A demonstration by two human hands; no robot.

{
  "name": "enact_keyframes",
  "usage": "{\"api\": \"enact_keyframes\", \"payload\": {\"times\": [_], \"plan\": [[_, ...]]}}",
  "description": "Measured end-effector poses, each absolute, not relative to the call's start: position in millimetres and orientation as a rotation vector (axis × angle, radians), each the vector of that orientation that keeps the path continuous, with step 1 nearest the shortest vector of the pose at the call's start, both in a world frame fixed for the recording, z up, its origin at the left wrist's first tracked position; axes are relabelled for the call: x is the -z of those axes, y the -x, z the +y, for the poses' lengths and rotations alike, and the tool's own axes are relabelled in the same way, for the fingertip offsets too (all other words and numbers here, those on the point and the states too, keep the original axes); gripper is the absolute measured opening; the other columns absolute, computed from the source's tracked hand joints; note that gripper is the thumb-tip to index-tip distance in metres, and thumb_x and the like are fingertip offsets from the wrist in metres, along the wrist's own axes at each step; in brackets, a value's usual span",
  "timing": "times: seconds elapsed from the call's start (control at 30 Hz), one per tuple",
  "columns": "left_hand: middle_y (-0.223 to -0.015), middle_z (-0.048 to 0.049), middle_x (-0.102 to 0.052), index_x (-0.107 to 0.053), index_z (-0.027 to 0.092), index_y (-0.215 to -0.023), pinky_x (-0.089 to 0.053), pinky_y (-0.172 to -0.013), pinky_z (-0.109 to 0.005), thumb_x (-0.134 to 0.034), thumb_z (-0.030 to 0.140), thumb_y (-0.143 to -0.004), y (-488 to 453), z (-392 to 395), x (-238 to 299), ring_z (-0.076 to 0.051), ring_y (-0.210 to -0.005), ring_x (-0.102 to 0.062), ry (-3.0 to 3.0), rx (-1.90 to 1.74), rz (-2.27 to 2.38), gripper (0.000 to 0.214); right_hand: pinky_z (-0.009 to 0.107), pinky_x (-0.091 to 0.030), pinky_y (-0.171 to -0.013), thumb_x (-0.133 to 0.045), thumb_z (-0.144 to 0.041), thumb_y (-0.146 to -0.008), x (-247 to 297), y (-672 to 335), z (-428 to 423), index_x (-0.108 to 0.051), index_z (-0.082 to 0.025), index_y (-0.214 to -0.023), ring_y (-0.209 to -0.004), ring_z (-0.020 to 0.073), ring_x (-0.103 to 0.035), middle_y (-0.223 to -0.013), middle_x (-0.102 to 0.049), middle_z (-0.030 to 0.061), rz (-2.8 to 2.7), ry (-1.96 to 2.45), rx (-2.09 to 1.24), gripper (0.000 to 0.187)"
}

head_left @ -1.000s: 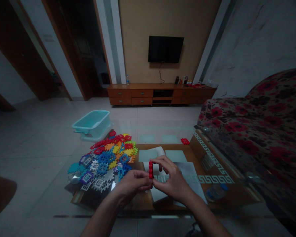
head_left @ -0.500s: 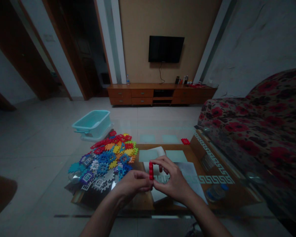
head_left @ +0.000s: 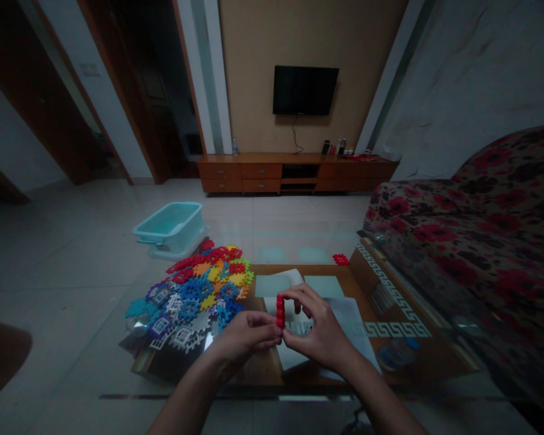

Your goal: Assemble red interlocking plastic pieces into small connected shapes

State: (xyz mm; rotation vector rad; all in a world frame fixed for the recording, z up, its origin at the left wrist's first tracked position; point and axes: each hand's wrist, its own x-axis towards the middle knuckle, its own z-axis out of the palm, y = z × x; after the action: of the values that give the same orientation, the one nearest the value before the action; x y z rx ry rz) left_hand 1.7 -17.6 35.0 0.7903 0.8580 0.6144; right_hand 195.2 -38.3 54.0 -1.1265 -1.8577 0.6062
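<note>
Between my two hands a red plastic building piece (head_left: pixel 280 310) stands upright, seen nearly edge-on. My right hand (head_left: pixel 315 320) grips it from the right, fingers at its top edge and thumb near its bottom. My left hand (head_left: pixel 249 332) pinches its lower end from the left. Whether it is one piece or several joined, I cannot tell. Left of my hands lies a heap of interlocking plastic pieces (head_left: pixel 190 305) in red, orange, yellow, blue, white and purple. Another red piece (head_left: pixel 340 260) lies apart on the glass table's far right.
Papers (head_left: pixel 351 320) show below my hands at the glass-topped table (head_left: pixel 335 281). A bottle with a blue cap (head_left: pixel 398 353) is at the right. Beyond the heap stands a light-blue plastic bin (head_left: pixel 172 226). A floral sofa (head_left: pixel 471 229) borders the right side.
The red piece has shifted very slightly right and turned a little in my fingers. Both hands keep their hold; the heap and the other things have not moved.
</note>
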Motion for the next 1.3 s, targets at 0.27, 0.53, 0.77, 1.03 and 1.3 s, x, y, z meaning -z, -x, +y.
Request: {"api": "enact_keyframes", "payload": {"times": [0.27,0.53,0.77,1.03,1.3], "plan": [[-0.078,-0.0075,-0.072,-0.077,0.01,-0.078,-0.051,-0.083,-0.026,-0.092,0.03,-0.056,-2,-18,-33,-0.012,-0.074,-0.064,-0.797,-0.621,0.857,0.034,0.028,-0.047,-0.07,-0.068,-0.005,-0.064,-52,-194,-39,-0.061,-0.026,-0.119,-0.088,0.0172,-0.055,-0.106,-0.059,0.002,-1.856,1.109,-0.606,0.058],[-0.077,-0.0071,-0.071,-0.077,0.01,-0.075,-0.051,-0.081,-0.025,-0.094,0.03,-0.051,-4,-18,-41,-0.012,-0.074,-0.063,-0.776,-0.621,0.861,0.035,0.028,-0.047,-0.07,-0.066,-0.005,-0.064,-52,-193,-39,-0.06,-0.026,-0.119,-0.086,0.0173,-0.055,-0.106,-0.059,0.002,-1.848,1.097,-0.6,0.059],[-0.075,-0.0068,-0.071,-0.077,0.01,-0.074,-0.05,-0.077,-0.023,-0.094,0.029,-0.049,-5,-18,-40,-0.011,-0.071,-0.063,-0.77,-0.632,0.847,0.036,0.027,-0.047,-0.067,-0.066,-0.005,-0.063,-54,-191,-40,-0.061,-0.025,-0.118,-0.085,0.0172,-0.054,-0.106,-0.058,0.003,-1.839,1.105,-0.584,0.059],[-0.079,-0.0067,-0.071,-0.078,0.011,-0.08,-0.049,-0.078,-0.022,-0.092,0.029,-0.057,-3,-17,-37,-0.01,-0.073,-0.062,-0.794,-0.611,0.828,0.032,0.027,-0.046,-0.067,-0.066,-0.004,-0.062,-53,-192,-39,-0.06,-0.026,-0.118,-0.083,0.0161,-0.053,-0.106,-0.057,0.0021,-1.821,1.118,-0.572,0.06],[-0.074,-0.0046,-0.069,-0.077,0.011,-0.077,-0.046,-0.072,-0.02,-0.091,0.028,-0.058,-3,-16,-37,-0.009,-0.069,-0.06,-0.816,-0.624,0.851,0.029,0.026,-0.045,-0.068,-0.065,-0.003,-0.062,-57,-191,-41,-0.059,-0.025,-0.115,-0.086,0.0169,-0.054,-0.105,-0.057,0.0022,-1.831,1.119,-0.581,0.058]]}}
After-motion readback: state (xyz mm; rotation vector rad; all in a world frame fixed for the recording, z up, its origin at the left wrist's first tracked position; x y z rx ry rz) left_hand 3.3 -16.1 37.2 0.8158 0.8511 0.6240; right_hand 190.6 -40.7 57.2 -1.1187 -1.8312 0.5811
